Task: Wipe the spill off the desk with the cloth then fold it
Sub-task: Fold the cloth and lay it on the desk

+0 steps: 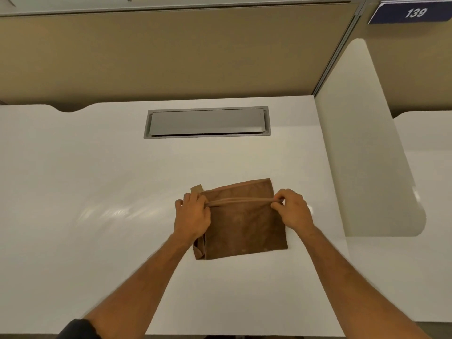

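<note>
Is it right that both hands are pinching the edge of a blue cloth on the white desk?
Not quite: the cloth is brown, not blue. The head view shows the left hand and right hand pinching its edge on the white desk.

Both hands (pixel 193 215) (pixel 294 209) on brown cloth (pixel 244 228)

The cloth (pixel 244 226) lies on the desk (pixel 97 192), before the hatch (pixel 207 122), perhaps slightly right of centre.
</note>
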The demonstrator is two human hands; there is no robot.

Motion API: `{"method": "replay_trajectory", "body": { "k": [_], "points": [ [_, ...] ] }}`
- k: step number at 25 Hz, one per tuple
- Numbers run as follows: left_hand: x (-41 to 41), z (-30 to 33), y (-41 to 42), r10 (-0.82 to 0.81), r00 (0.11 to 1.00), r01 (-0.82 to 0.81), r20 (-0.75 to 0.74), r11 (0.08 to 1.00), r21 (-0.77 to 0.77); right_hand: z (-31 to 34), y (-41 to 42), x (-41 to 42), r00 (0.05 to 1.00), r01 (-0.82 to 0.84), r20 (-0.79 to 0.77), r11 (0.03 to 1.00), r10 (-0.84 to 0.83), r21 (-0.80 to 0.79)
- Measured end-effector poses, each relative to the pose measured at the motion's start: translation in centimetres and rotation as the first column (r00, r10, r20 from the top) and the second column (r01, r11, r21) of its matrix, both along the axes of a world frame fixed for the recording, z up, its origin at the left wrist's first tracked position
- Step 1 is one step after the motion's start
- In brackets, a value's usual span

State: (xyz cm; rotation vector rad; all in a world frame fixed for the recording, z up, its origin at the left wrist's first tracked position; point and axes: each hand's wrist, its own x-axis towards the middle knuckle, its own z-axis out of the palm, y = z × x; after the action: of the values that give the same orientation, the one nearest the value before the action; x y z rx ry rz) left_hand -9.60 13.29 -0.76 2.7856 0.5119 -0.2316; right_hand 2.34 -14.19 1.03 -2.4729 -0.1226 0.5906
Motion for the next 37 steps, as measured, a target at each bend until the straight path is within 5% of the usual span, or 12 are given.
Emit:
{"method": "replay_trajectory", "body": {
  "k": [4,9,12,16,19,21,23,27,30,32,35,37],
  "points": [
    [0.8,0.6,2.1,0.121,0.992,-0.122,-0.044,0.992,-0.013,0.1,2.9,1.4,0.992,0.066,0.105,0.997,-0.069,0.033],
    [0.3,0.4,-0.2,0.178,0.984,-0.178,-0.021,0.955,-0.237,-2.4,0.6,-3.4,0.941,0.303,-0.117,0.943,-0.319,-0.137],
    [-0.5,-0.1,-2.3,0.175,0.968,-0.248,-0.178,0.767,-0.592,-3.6,0.2,-6.8,0.857,0.445,-0.266,0.894,-0.44,-0.047],
    [0.6,0.8,-3.6,0.233,0.922,-0.386,-0.309,0.513,-0.766,-2.3,2.9,-6.6,0.703,0.668,-0.515,0.705,-0.491,0.24],
    [2.7,2.3,-3.1,0.276,0.868,-0.474,-0.412,0.217,-0.853,-0.4,6.9,-7.0,0.828,0.498,-0.467,0.789,-0.31,0.36],
    [3.7,3.3,-1.9,0.267,0.835,-0.519,-0.48,0.096,-0.849,0.8,9.8,-8.3,0.926,0.288,-0.35,0.868,-0.143,0.405],
    [4.0,3.9,-0.2,0.304,0.831,-0.519,-0.466,0.121,-0.846,1.3,12.3,-10.3,0.973,0.049,-0.227,0.91,0.05,0.413],
    [1.5,2.6,3.1,0.507,0.779,-0.57,-0.37,0.326,-0.754,0.2,15.2,-14.9,0.963,-0.185,-0.124,0.922,0.239,0.339],
    [-1.5,0.8,4.3,0.578,0.704,-0.651,-0.412,0.294,-0.7,-0.9,15.4,-16.8,0.91,-0.276,-0.231,0.919,0.344,0.281],
    [-2.8,0.1,4.3,0.57,0.739,-0.624,-0.36,0.377,-0.685,-1.2,14.5,-16.8,0.935,-0.164,-0.255,0.94,0.245,0.299],
    [-4.2,0.3,3.3,0.58,0.777,-0.591,-0.244,0.541,-0.598,-2.0,11.8,-15.6,0.989,0.143,-0.068,0.974,-0.133,0.175],
    [-5.9,0.3,2.0,0.576,0.759,-0.635,-0.302,0.554,-0.539,-2.5,10.2,-15.0,0.964,0.23,-0.157,0.97,-0.217,0.075]
  ]
}}
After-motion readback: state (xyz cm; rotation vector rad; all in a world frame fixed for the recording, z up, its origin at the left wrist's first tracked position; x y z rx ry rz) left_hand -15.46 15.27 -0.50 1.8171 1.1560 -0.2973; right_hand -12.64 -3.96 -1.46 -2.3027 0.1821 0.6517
